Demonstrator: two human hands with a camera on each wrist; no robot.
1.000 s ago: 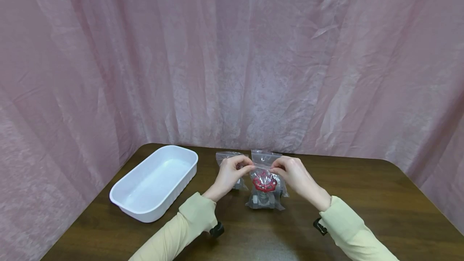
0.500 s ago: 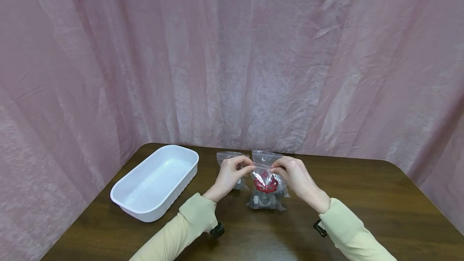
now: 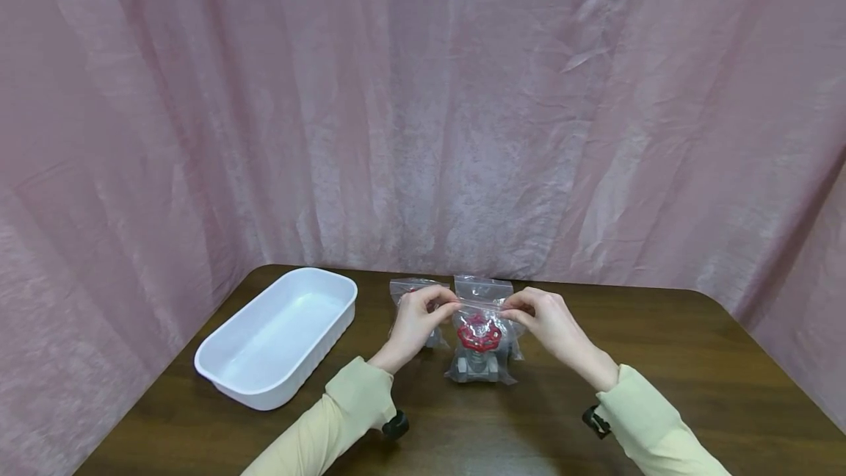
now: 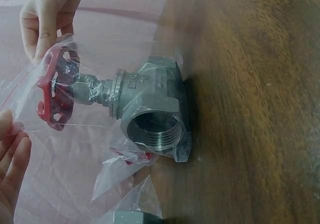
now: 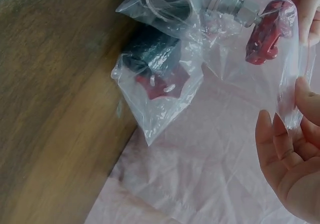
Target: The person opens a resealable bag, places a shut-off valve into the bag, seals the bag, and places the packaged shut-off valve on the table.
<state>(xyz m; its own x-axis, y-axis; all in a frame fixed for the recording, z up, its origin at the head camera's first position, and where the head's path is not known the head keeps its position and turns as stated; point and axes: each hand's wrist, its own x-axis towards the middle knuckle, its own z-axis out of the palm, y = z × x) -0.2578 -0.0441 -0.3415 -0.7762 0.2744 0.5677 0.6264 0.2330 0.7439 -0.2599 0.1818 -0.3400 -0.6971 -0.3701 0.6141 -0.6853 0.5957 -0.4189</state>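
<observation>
A clear zip bag point(image 3: 492, 318) stands on the table with a metal gate valve point(image 4: 150, 91) inside, its red handwheel point(image 3: 479, 334) uppermost. My left hand point(image 3: 415, 318) pinches the top left of the bag near the zip strip. At the top right, my right hand point(image 3: 548, 320) pinches the same strip between thumb and finger. Close behind, a second zip bag point(image 3: 484, 288) and a third zip bag point(image 3: 415, 286) are partly hidden by the front bag and my left hand. Through the plastic in the right wrist view, a dark valve body point(image 5: 152, 51) shows.
To the left a white plastic tub point(image 3: 277, 336) stands on the brown wooden table point(image 3: 634, 344). A pink curtain point(image 3: 423, 109) hangs right behind the table's far edge.
My right hand has shifted slightly to the right along the top of the bag. The left hand keeps its place at the left corner. The head view has turned a little.
</observation>
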